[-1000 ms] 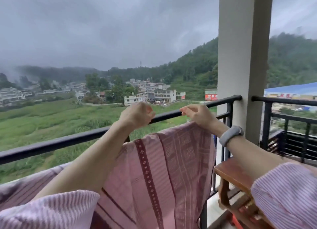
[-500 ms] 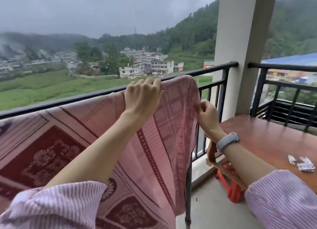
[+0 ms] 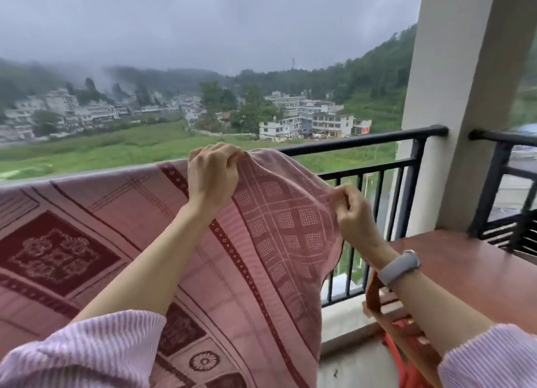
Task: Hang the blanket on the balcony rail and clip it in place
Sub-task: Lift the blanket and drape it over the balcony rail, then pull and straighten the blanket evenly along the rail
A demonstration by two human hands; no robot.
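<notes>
Blanket (image 3: 122, 230): the largest item, pink woven cloth with dark maroon borders, a dotted stripe, a checked end panel and ornate maroon medallions. It lies draped over the balcony rail (image 3: 363, 142), covering the bar from the left edge of view to about midway, the near side hanging towards the floor. Its right end is lifted clear of the bar and pulled taut, apparently so it can be spread further along and squared before clipping.

Balcony rail: black metal, round top bar, upright balusters, ending at a pale pillar (image 3: 453, 97). The stretch right of the cloth is bare.

Worktop (image 3: 470, 271): reddish-brown wood, low in the right corner beside the pillar. No clips visible.

Left hand (image 3: 210, 175): grip clamped on the blanket's top fold, knuckles up, holding the cloth at rail height as an anchor.

Right hand (image 3: 353, 213): grip pinching the blanket's right edge, drawing it rightward; a pale wristband (image 3: 399, 267) sits on the wrist.

Clipping judged not yet begun.
</notes>
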